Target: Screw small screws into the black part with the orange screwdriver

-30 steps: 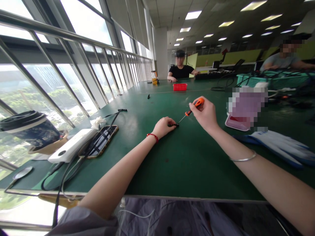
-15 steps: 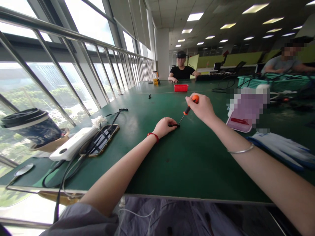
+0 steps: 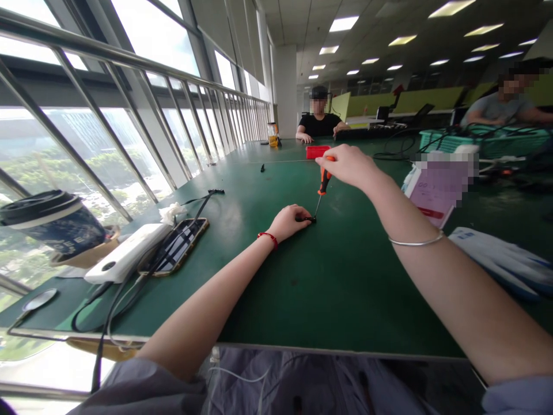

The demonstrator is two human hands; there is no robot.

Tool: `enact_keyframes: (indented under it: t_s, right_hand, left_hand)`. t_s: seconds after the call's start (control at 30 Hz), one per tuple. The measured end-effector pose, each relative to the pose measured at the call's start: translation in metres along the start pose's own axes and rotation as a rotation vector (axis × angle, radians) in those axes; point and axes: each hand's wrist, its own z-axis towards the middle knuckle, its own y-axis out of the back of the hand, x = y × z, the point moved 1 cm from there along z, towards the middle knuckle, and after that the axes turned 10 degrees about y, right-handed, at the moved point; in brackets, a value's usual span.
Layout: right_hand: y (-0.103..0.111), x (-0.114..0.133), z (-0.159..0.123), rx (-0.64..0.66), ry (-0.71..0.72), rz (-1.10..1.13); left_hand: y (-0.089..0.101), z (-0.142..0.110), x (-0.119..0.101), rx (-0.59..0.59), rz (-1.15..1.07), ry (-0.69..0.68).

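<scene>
A screwdriver (image 3: 324, 181) with an orange and black handle is gripped from above by my right hand (image 3: 348, 165). Its thin shaft points down, slightly tilted, and the tip meets a small black part (image 3: 309, 219) on the green table (image 3: 345, 288). My left hand (image 3: 288, 223) rests on the tabletop, its fingers closed on that part and pressing it down. The kind of part is too small to make out, and the fingers hide some of it.
At left lie a phone (image 3: 184, 248), a white power bank (image 3: 129, 253), cables and a tilted paper cup (image 3: 56, 225). At right are white gloves (image 3: 496, 259) and a standing phone (image 3: 440, 190). A red bin (image 3: 311, 152) is farther back; two people sit beyond.
My right hand has risen and shifted left, turning over the handle, so the screwdriver stands more upright. My left hand stays on the black part.
</scene>
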Motion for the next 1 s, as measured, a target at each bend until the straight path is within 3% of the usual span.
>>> enact_keyframes:
  t_s: [0.1,0.23,0.4,0.63,0.8,1.0]
  right_hand:
    - [0.0058,-0.0029,-0.0025,0.165,-0.046,0.153]
    - [0.0109,0.0012,-0.0044,0.293,-0.104,0.259]
    - [0.0113,0.004,-0.0055,0.148,-0.036,0.05]
    - [0.0085,0.0005,-0.0052,0.178,-0.061,0.107]
    - [0.0077,0.0015,-0.0052,0.095,-0.042,0.009]
    - [0.0076,0.0019,-0.0059,0.216,-0.106,0.091]
  left_hand:
    - [-0.0004,0.0,0.0008,0.004,0.023,0.0]
    - [-0.0006,-0.0012,0.0001,-0.015,0.073,-0.011]
    - [0.0034,-0.0019,-0.0003,-0.031,0.146,-0.017]
    - [0.0088,-0.0021,-0.0006,0.002,0.135,-0.02]
    - [0.008,-0.0016,0.0005,0.004,0.145,-0.024]
    - [0.0067,-0.0007,0.0026,0.003,0.146,-0.039]
